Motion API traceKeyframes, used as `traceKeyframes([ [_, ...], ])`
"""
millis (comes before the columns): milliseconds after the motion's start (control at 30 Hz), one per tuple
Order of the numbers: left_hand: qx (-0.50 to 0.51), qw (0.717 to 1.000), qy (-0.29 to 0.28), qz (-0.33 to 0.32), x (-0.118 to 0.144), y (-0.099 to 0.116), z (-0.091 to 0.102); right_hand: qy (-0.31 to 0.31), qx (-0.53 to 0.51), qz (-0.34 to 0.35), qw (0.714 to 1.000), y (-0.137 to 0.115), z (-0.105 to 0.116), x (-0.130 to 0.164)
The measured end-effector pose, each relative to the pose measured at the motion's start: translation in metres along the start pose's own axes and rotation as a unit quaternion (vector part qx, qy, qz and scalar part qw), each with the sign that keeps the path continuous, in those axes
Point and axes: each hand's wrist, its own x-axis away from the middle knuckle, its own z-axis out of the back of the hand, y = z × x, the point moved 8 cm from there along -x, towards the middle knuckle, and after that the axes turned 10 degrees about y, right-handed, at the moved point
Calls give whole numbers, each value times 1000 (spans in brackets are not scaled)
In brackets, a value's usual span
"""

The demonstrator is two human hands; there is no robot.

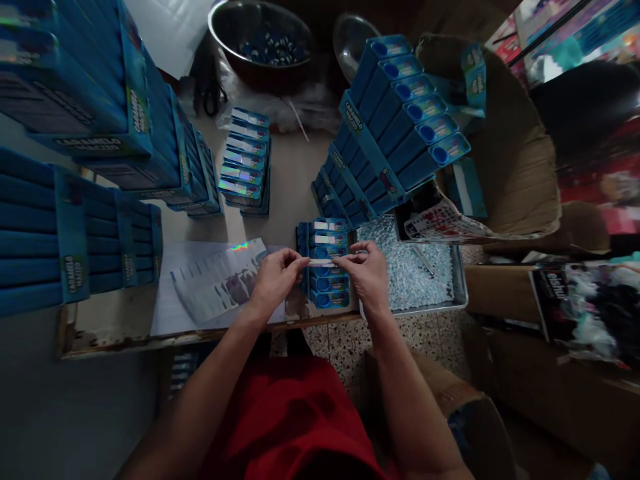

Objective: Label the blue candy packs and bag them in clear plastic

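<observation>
I am watching from far away, and I see the thin white strip (pixel 321 263) near the middle of the picture, just over a small row of blue boxes (pixel 329 284). The left hand (pixel 277 275) has its thumb and finger pinched on the strip's left end. The right hand (pixel 369 270) pinches the other end the same way, with its other fingers a bit loose.

I'd say this little row is only partly done. The two boxes at its top have shiny strips on them. The ones lower down show round blue spots and no strip. Up and to the left, a little stack (pixel 244 160) has a strip on each top I can see, so it looks done. The big stack (pixel 390 127) at the upper right of the middle has bare round spots on its near ends, so I guess those are left.

The strip's long way runs left to right, almost flat across the picture, and its ends point at the two hands. The row of boxes runs from top to bottom. It is dim and small here, so I can't tell if the strip touches the box under it.
</observation>
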Motion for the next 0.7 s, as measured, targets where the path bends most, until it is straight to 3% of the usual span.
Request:
traceKeyframes([
  [167,-29,999,23,-24,-17,0,-4,46,92,72,992,-11,-10,-12],
  [400,-20,999,25,-15,-28,-17,-9,50,167,89,981,-11,-15,-18],
  [533,21,1000,8,-7,-30,-33,-29,96,238,103,961,-8,-3,-25],
  [600,59,997,34,26,-27,-46,-40,96,218,77,968,7,3,-32],
  [700,71,992,89,49,-24,-61,-43,26,102,0,994,36,-2,-38],
])
